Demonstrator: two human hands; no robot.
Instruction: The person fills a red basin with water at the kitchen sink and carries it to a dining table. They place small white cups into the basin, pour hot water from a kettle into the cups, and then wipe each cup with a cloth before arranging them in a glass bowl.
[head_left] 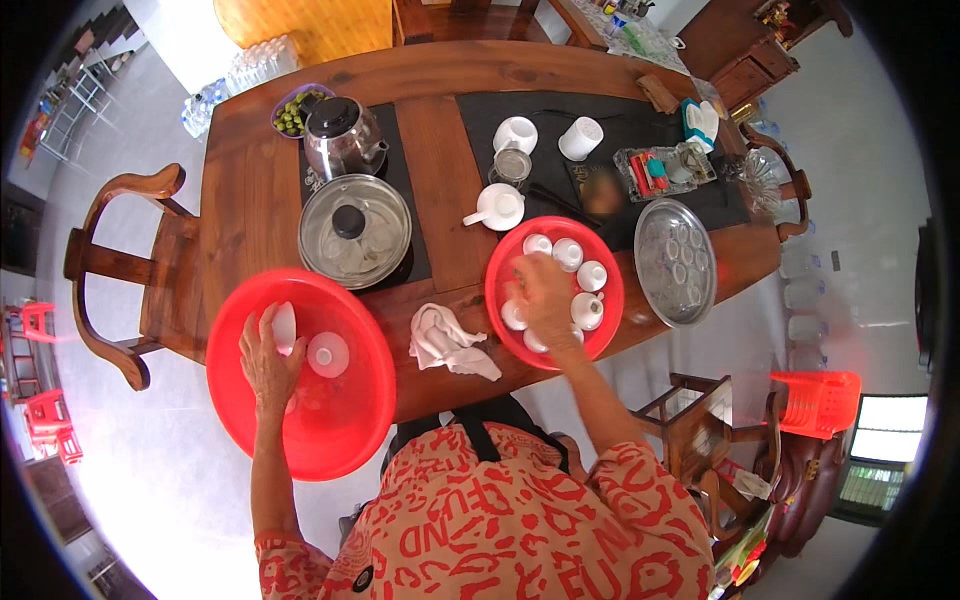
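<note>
**Hands split across two red basins**

Left hand (268,365) sits in the big red basin (240,420), fingers closed on a white cup (284,326); a second white cup (328,354) lies just beside it. The basin overhangs the table (250,200) edge, close to the body. Right hand (543,298) reaches into the smaller red basin (500,262) of white cups (592,275); whether its grip is closed, cannot tell. White cloth (447,342) lies between the basins, within reach of both.

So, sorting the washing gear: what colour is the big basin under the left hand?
Red; the big basin shows best in the head view.
</note>
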